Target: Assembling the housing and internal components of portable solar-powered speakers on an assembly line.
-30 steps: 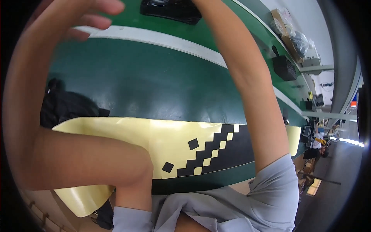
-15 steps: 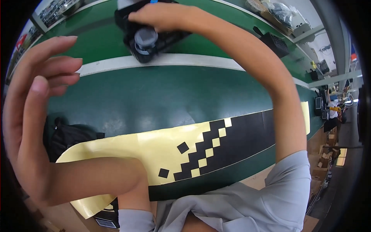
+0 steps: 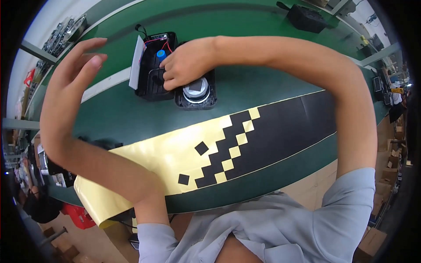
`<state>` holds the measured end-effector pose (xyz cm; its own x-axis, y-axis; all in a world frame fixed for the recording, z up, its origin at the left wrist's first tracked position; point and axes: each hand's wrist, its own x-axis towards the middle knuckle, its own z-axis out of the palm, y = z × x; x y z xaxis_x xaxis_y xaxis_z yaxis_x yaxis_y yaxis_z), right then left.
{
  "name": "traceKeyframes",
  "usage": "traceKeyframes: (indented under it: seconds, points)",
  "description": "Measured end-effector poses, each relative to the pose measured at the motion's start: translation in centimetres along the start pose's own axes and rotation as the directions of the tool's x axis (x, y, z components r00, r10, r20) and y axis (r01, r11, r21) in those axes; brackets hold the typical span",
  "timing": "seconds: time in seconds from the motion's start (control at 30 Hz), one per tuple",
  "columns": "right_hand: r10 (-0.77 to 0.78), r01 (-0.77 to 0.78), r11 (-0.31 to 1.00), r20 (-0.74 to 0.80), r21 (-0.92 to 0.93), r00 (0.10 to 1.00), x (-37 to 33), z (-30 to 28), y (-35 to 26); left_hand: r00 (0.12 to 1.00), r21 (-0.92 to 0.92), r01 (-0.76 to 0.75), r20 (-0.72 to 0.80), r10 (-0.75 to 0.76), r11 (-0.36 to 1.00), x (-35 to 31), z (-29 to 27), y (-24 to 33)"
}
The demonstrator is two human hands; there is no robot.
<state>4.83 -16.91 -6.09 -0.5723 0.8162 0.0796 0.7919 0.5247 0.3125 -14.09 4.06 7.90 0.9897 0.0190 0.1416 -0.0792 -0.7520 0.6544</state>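
My right hand (image 3: 186, 61) rests on an opened black plastic device (image 3: 153, 70) lying on the green table (image 3: 131, 118), fingers curled over its inner edge. Inside the left half I see a blue cylinder (image 3: 161, 54), red wires and a white card (image 3: 137, 61) along its side. The right half (image 3: 197, 92) carries a round grey speaker-like part. My left hand (image 3: 76, 65) hovers in the air to the left of the device, fingers spread, holding nothing.
A yellow and black patterned strip (image 3: 210, 149) runs along the table's near edge. A black box (image 3: 305, 17) sits at the far right of the table. Shelving with parts (image 3: 61, 35) stands at the far left. Cardboard boxes (image 3: 390, 162) are stacked on the right floor.
The view has tilted down toward the table. My right hand came down with the black device onto the table. My left hand lowered and moved left of it.
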Motion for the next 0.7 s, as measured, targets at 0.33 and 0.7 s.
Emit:
traceKeyframes:
  seconds: [0.33, 0.7]
  points:
    - [0.669, -0.693, 0.719, -0.323, 0.052, 0.670, -5.4, -4.4, -5.7, 0.930, 0.295, -0.287, 0.312, 0.192, 0.911, 2.0, 5.8, 5.1]
    - [0.841, -0.751, 0.473, -0.491, 0.461, 0.229, -8.3, 2.6, -7.9, 0.925, 0.623, -0.329, 0.363, 0.110, 0.710, 0.8, 18.5, 8.5]
